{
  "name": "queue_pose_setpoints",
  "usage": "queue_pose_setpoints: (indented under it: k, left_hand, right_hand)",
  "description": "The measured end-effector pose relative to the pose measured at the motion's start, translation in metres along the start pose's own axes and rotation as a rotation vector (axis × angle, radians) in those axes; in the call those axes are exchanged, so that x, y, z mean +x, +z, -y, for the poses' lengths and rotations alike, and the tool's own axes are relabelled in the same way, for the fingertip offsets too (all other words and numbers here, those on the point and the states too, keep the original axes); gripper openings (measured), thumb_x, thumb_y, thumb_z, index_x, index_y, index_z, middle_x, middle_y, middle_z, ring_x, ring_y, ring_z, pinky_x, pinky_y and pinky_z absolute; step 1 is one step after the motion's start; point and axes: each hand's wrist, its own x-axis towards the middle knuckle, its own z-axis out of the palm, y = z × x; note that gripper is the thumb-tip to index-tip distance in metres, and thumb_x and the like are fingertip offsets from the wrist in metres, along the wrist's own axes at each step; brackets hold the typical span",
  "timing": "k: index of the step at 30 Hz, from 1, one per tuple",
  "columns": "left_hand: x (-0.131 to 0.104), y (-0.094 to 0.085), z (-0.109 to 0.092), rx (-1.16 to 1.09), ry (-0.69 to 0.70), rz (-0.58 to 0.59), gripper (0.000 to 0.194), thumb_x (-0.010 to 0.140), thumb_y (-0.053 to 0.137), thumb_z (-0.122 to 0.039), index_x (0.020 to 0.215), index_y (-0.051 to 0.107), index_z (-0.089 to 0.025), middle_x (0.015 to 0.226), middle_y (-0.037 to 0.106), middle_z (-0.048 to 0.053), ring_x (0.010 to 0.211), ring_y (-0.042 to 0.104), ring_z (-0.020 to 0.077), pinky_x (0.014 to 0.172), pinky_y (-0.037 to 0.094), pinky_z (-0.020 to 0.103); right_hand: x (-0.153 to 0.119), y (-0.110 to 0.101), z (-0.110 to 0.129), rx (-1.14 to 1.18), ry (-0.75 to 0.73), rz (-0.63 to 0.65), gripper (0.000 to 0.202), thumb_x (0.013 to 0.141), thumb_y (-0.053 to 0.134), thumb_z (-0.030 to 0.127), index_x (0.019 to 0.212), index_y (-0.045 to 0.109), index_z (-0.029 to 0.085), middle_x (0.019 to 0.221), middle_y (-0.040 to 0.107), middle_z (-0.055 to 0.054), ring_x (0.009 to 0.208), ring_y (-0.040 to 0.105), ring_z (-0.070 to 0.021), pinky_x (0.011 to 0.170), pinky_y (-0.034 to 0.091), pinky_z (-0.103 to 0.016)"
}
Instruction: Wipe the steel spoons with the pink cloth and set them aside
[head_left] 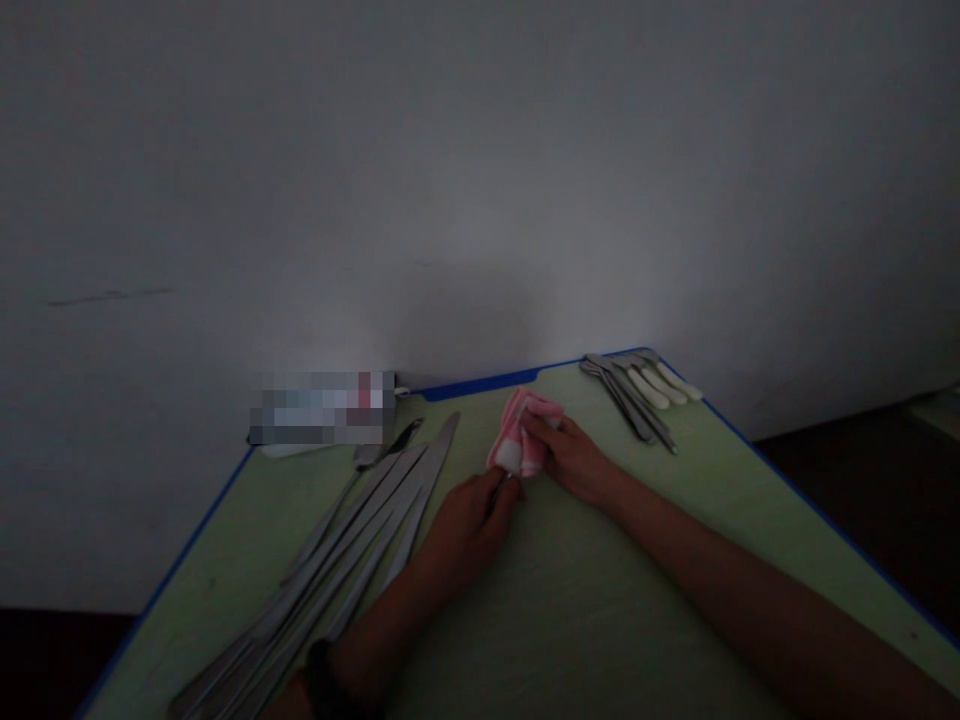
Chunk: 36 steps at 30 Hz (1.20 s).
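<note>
Above a pale green, blue-edged table, a person's left hand pinches a slim metal piece (mostly hidden, its kind unclear) against a pink-and-white fabric cloth, bunched in the right hand. Likely soft and light, the cloth should fold easily, best taken mid-fabric; the piece seems stiff, perhaps slippery, best held by its end. One cloth is visible, and three white-handled metal utensils lie at right; the long grey metal utensils at left overlap too much to count.

One cloth, three white handles
</note>
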Motion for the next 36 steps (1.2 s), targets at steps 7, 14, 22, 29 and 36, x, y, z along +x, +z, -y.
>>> queue_pose_setpoints:
  k: [7,14,22,29,36]
  left_hand:
    - [0.0003,0.0014,0.0021,0.045,0.035,0.0,0.031,0.094,0.033,-0.034,0.083,0.058,-0.018,0.075,0.064,0.003,0.066,0.059,0.0166,0.058,0.038,0.025]
    - [0.0006,0.0012,0.0005,0.094,0.045,0.005,0.033,0.094,0.032,-0.033,0.077,0.056,-0.019,0.073,0.063,0.003,0.066,0.058,0.0167,0.059,0.037,0.026]
    - [0.0002,-0.0014,-0.0022,0.045,0.017,0.017,0.032,0.093,0.032,-0.033,0.081,0.058,-0.019,0.074,0.064,0.003,0.065,0.058,0.0172,0.059,0.039,0.026]
    - [-0.002,-0.0011,-0.0037,0.03,0.057,0.003,0.03,0.093,0.035,-0.031,0.082,0.06,-0.019,0.079,0.066,0.004,0.073,0.06,0.0186,0.065,0.041,0.027]
    - [-0.0024,0.0003,-0.0026,0.054,0.06,0.013,0.031,0.094,0.034,-0.029,0.081,0.06,-0.018,0.08,0.065,0.005,0.075,0.06,0.0194,0.066,0.041,0.027]
  right_hand:
    - [-0.0009,0.001,0.0051,0.026,0.051,-0.09,0.026,0.055,0.071,0.016,0.08,0.063,0.019,0.066,0.061,0.003,0.06,0.052,-0.0111,0.055,0.038,-0.024]
    - [0.0019,-0.0031,0.0058,-0.004,0.059,-0.13,0.031,0.048,0.057,0.008,0.077,0.064,0.017,0.065,0.062,0.002,0.06,0.05,-0.0117,0.056,0.039,-0.024]
    - [-0.0013,0.0035,0.0035,-0.029,-0.043,-0.066,0.027,0.067,0.071,0.034,0.088,0.063,0.02,0.075,0.062,0.0,0.067,0.053,-0.0131,0.06,0.041,-0.025]
    - [-0.0014,0.0014,-0.0013,-0.15,-0.095,-0.122,0.032,0.067,0.07,0.048,0.079,0.064,0.019,0.071,0.062,-0.001,0.065,0.054,-0.0151,0.06,0.042,-0.028]
    - [-0.0009,-0.0015,-0.0014,-0.193,-0.066,-0.043,0.029,0.07,0.069,0.045,0.071,0.059,0.018,0.065,0.06,0.001,0.059,0.053,-0.0132,0.058,0.041,-0.027]
